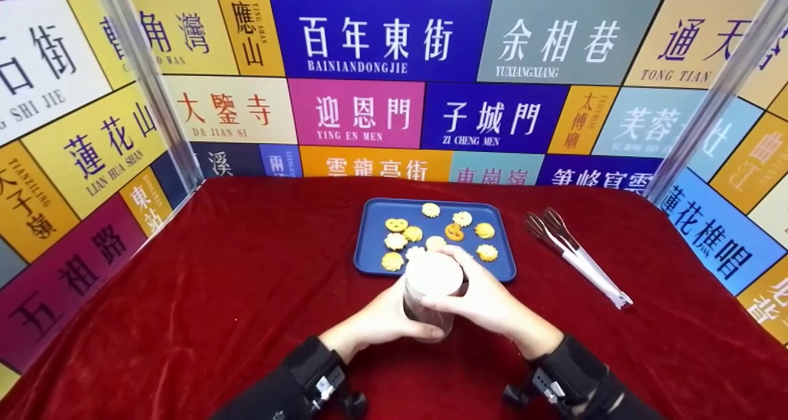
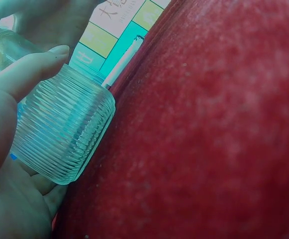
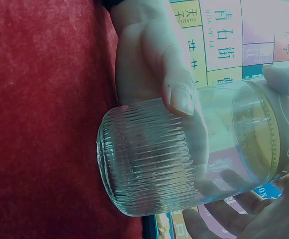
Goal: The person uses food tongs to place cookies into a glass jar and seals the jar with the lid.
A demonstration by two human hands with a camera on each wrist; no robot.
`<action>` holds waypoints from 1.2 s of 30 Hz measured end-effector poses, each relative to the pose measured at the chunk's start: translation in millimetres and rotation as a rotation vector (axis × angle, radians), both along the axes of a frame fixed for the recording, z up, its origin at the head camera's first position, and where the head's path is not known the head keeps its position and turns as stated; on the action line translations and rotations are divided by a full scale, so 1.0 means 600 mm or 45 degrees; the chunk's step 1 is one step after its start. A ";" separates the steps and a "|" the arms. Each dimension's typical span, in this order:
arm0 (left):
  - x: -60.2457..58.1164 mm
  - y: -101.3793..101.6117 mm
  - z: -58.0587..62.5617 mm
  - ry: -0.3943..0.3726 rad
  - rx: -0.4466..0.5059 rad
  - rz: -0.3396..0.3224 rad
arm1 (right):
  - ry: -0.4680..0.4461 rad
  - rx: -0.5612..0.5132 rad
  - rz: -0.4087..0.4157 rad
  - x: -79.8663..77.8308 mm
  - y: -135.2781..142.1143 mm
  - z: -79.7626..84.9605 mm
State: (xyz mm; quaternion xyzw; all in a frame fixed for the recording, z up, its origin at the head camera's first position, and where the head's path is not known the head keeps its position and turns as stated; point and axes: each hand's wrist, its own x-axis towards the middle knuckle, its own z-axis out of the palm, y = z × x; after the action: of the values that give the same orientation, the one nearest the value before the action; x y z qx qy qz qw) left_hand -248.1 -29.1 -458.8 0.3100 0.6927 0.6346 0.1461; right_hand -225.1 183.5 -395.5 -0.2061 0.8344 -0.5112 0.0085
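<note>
The left hand (image 1: 381,318) curled its grip round the ribbed jar (image 3: 149,159) while the right hand (image 1: 486,297) gripped its lid (image 1: 433,275), so keeping the jar steady seemed best.

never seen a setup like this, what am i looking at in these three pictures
There's no machine: these are a person's bare hands. The wide picture comes from a camera worn on the head, looking forward and down. The other two come from cameras worn on each wrist, looking at each hand's work.

On the red cloth lie a blue tray with cookies on it and, to its right, some tongs. Both hands hold one clear glass jar: the left hand grips its side, and the right hand grips the lid.
</note>
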 end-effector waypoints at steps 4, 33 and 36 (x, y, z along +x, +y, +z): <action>0.001 0.000 0.001 0.000 0.003 -0.002 | 0.001 -0.003 0.011 0.000 0.001 -0.001; 0.001 0.002 0.002 0.009 0.041 -0.025 | 0.030 0.014 -0.120 0.003 -0.014 -0.006; 0.001 0.001 0.002 0.005 0.035 -0.024 | 0.007 -0.005 -0.095 0.002 -0.013 -0.006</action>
State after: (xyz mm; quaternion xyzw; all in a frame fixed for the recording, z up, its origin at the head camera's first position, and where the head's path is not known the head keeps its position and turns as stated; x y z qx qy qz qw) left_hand -247.4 -28.3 -457.8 0.3197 0.6813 0.6421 0.1463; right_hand -224.2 175.9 -398.9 -0.1762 0.8405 -0.5121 -0.0132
